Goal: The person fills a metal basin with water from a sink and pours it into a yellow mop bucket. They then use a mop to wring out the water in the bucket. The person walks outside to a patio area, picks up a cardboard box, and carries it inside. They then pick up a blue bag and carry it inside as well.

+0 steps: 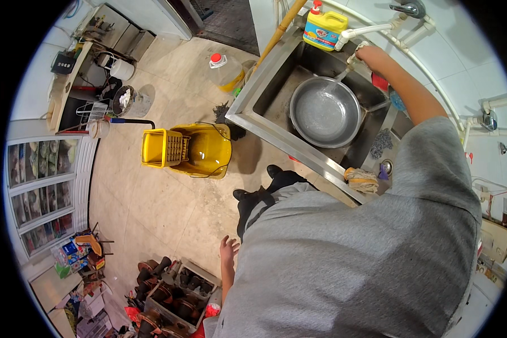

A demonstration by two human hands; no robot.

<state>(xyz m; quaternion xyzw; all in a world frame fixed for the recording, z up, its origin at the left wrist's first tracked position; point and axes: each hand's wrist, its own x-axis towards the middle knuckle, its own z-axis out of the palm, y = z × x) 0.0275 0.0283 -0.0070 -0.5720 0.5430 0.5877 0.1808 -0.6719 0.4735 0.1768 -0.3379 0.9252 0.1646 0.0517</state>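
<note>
My right hand (369, 56) grips a white plastic tap (354, 59) over the steel sink (265, 96), with a pale stream falling from it into a round metal basin (325, 111). My left hand (228, 252) hangs low beside my body, fingers apart, holding nothing. Near my right hand stand a yellow jug (324, 25) with a red pump top and a red item (379, 80). A steel scourer (381, 143) and folded cloths (359, 179) lie toward the sink's near right end.
A yellow mop bucket (205, 152) with wringer is left of the sink. Behind it are a clear jug (224, 74) and bamboo pole (273, 42). A waste bucket (138, 104), cluttered workbench and glass-fronted cabinet (39, 174) line the left; crates of metal parts (174, 293) sit low behind me.
</note>
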